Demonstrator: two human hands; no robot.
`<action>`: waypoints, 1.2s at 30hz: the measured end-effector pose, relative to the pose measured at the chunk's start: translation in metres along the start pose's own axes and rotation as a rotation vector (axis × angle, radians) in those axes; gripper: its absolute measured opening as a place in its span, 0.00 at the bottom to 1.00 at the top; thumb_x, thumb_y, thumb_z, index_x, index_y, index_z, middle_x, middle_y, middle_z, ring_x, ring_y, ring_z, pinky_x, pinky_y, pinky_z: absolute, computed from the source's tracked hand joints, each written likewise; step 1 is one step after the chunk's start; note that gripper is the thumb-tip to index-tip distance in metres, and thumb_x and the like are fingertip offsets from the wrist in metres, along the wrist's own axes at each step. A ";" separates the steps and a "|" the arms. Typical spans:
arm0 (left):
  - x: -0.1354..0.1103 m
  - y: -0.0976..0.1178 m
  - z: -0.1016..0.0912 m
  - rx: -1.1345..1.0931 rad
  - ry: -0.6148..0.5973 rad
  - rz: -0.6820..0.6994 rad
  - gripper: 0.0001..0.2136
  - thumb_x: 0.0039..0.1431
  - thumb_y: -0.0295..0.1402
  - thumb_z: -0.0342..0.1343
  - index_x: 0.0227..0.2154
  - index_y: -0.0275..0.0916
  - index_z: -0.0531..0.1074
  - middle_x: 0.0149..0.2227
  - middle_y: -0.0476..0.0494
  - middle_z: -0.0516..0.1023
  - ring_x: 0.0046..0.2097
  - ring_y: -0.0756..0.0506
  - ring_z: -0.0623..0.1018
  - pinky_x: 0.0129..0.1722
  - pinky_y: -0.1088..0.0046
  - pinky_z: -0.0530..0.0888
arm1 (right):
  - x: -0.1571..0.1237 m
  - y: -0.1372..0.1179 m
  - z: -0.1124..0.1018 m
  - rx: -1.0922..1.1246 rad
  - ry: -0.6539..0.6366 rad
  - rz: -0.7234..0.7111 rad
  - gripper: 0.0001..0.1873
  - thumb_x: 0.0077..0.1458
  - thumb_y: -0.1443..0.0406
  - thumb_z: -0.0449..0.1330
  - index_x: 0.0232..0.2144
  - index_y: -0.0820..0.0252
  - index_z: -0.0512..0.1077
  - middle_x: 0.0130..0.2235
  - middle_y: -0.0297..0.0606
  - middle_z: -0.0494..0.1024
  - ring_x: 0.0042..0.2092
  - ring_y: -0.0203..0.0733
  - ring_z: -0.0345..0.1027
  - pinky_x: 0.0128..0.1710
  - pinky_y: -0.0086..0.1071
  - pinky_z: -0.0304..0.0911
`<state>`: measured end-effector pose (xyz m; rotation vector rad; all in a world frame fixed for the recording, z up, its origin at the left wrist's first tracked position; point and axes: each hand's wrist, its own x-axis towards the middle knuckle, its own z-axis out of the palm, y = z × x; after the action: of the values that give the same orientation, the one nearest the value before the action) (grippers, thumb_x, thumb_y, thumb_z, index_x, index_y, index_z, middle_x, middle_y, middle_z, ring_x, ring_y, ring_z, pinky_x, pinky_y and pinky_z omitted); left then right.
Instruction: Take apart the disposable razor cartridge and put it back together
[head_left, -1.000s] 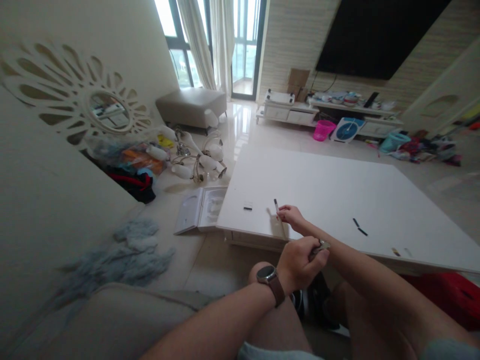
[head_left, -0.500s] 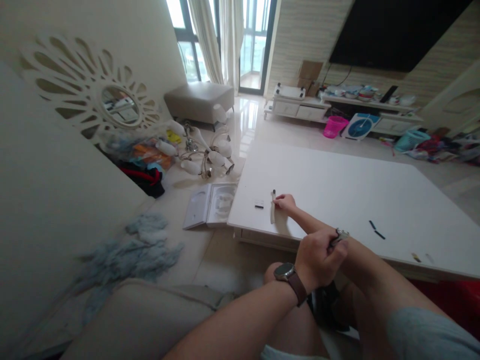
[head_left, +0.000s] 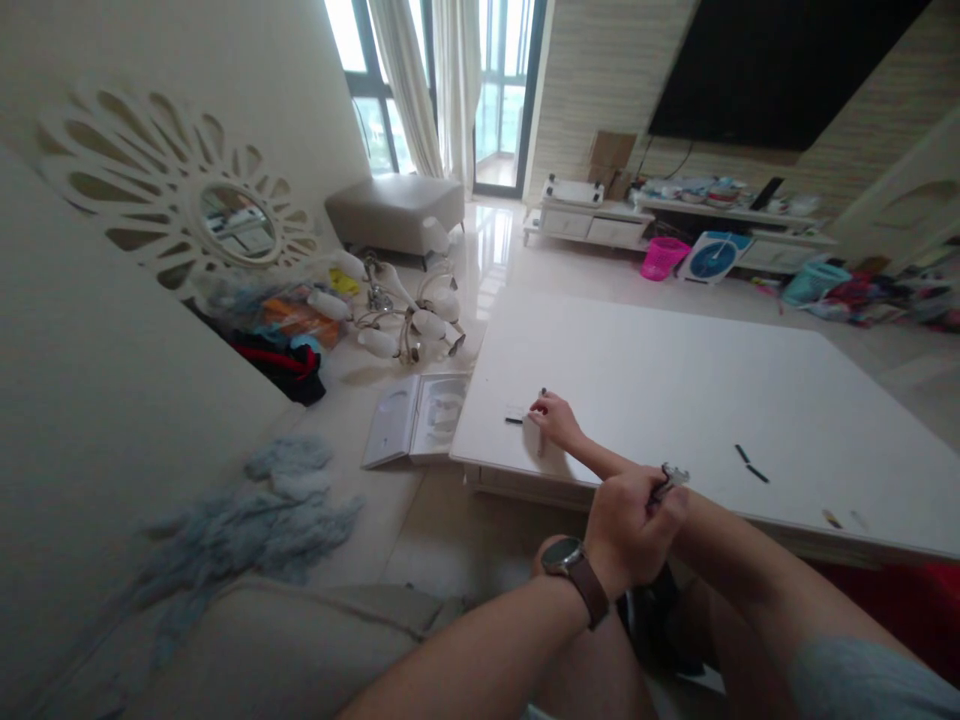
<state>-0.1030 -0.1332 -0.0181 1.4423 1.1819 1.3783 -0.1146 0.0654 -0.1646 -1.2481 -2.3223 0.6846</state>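
Note:
My right hand (head_left: 553, 416) reaches out over the near left part of a low white table (head_left: 660, 380), fingers curled round a thin dark-tipped stick (head_left: 541, 394). Its fingertips are beside a small black-and-white piece (head_left: 514, 417) lying on the tabletop. My left hand (head_left: 628, 520), with a brown-strapped watch (head_left: 574, 566) on the wrist, is closed in front of my chest on a small metal object (head_left: 670, 477), above my right forearm.
Two short black strips (head_left: 751, 463) lie on the table's right part. On the floor left of the table are an open white case (head_left: 414, 424), a chandelier (head_left: 405, 310), blue fluff (head_left: 247, 520) and bagged clutter. A grey bench, a pink basket (head_left: 663, 257) and a TV unit stand farther back.
My right hand has slid left across the tabletop with the stick, up to the small black-and-white piece. My left hand has stayed closed on the metal object.

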 end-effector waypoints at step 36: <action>0.001 -0.003 0.003 -0.117 0.042 -0.060 0.16 0.69 0.42 0.44 0.27 0.41 0.62 0.24 0.52 0.64 0.28 0.50 0.64 0.31 0.72 0.60 | -0.014 -0.013 -0.018 0.160 0.037 -0.029 0.04 0.53 0.70 0.62 0.31 0.61 0.78 0.32 0.38 0.79 0.35 0.39 0.69 0.39 0.30 0.61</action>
<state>-0.0999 -0.1311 -0.0208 1.2922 1.1428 1.4182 -0.1060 0.0511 -0.1445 -1.1435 -2.2038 0.8134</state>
